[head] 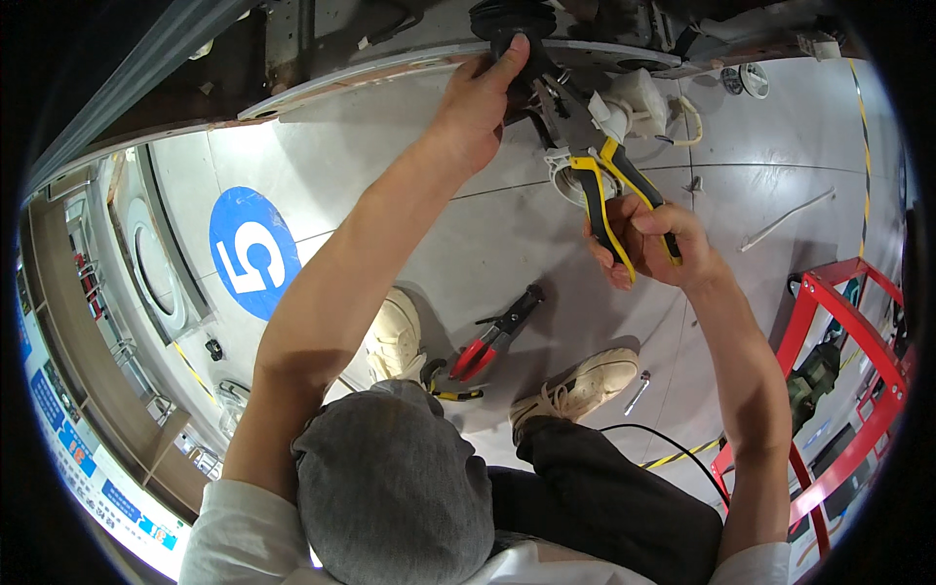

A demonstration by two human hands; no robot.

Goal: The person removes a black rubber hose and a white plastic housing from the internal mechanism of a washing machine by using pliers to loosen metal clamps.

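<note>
My left hand (472,110) grips a black ribbed rubber hose (512,20) at the edge of an appliance's metal frame (380,86), with the thumb lying along the hose. My right hand (654,238) holds pliers with black and yellow handles (601,208). Their handles are spread apart, and the jaws reach up beside the lower part of the hose, near a small metal clamp (561,76). Whether the jaws grip the clamp is too small to tell. Around the pliers sits a white plastic pump-like part (643,102) with a pale wire loop (691,121).
Red-handled pliers (479,355) and a yellow-black tool (457,395) lie on the tiled floor between the shoes (585,380). A small wrench (638,393) lies to the right. A red metal frame (848,314) stands at far right. A white rod (788,218) and round cap (754,80) lie beyond.
</note>
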